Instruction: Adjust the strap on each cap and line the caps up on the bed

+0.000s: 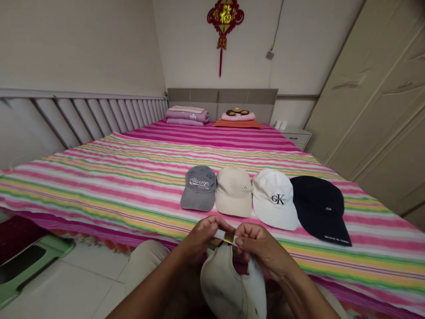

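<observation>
A pale cap hangs below my hands, its rear strap upward with a gold-coloured buckle. My left hand pinches the strap's left end. On the other side of the buckle, my right hand has thumb and fingers closed on the strap. Just beyond lies a row of caps on the bed: a grey cap, a beige cap, a white cap with black letters, and a black cap with its brim toward me.
A striped bedspread covers the bed. Folded purple bedding and a pink folded stack lie by the headboard. White rails run along the left. A green stool stands on the tiled floor at lower left.
</observation>
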The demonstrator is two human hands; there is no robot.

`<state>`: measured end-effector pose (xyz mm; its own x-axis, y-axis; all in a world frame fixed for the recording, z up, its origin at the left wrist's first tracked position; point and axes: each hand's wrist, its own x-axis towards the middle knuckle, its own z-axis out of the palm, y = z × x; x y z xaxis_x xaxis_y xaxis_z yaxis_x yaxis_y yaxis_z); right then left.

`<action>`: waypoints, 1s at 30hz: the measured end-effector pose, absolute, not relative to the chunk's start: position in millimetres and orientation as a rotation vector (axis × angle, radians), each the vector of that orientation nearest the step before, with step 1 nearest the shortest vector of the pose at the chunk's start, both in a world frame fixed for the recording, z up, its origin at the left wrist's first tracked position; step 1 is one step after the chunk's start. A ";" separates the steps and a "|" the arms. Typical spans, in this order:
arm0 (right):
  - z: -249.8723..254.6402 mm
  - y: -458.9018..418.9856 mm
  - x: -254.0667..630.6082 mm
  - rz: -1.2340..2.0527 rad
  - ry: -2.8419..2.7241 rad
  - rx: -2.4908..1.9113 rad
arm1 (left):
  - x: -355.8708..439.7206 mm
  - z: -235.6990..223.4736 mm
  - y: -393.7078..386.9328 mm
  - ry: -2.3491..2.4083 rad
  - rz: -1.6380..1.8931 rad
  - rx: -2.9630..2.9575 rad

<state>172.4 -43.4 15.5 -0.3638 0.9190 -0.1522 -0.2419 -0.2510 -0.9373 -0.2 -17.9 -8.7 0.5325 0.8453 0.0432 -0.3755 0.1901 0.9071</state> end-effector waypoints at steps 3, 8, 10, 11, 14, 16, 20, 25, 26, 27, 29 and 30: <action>12.9 -38.4 174.1 1.762 -1.150 -0.967 | -1.3 -8.8 -9.3 0.605 0.775 1.067; 10.4 -38.1 177.9 1.858 -1.121 -0.960 | -0.1 -10.9 -5.3 0.618 0.675 1.016; 10.9 -39.3 180.1 1.886 -1.120 -0.957 | 0.9 -11.6 -6.5 0.624 0.678 0.981; 11.2 -39.7 181.4 1.882 -1.144 -0.970 | 1.4 -11.8 -7.1 0.626 0.687 0.970; 12.0 -39.6 184.7 1.833 -1.268 -1.040 | 2.8 -11.3 -8.3 0.609 0.750 0.933; 12.2 -39.0 185.5 1.800 -1.312 -1.063 | 3.2 -9.8 -8.4 0.585 0.766 0.919; 13.8 -38.2 183.1 1.792 -1.216 -1.037 | 2.1 -5.4 -7.9 0.577 0.719 0.925; 18.3 -38.2 180.0 1.791 -1.162 -1.044 | -0.3 0.0 -8.4 0.562 0.736 0.946; 18.9 -38.2 180.0 1.792 -1.158 -1.042 | -0.6 0.7 -8.7 0.558 0.741 0.944; 19.3 -38.1 179.9 1.791 -1.154 -1.035 | -0.7 1.2 -9.1 0.557 0.746 0.941; 19.4 -38.2 179.9 1.791 -1.148 -1.020 | -0.7 1.6 -10.1 0.554 0.752 0.935; 19.3 -38.3 179.8 1.790 -1.147 -1.017 | -0.6 1.5 -10.7 0.554 0.759 0.932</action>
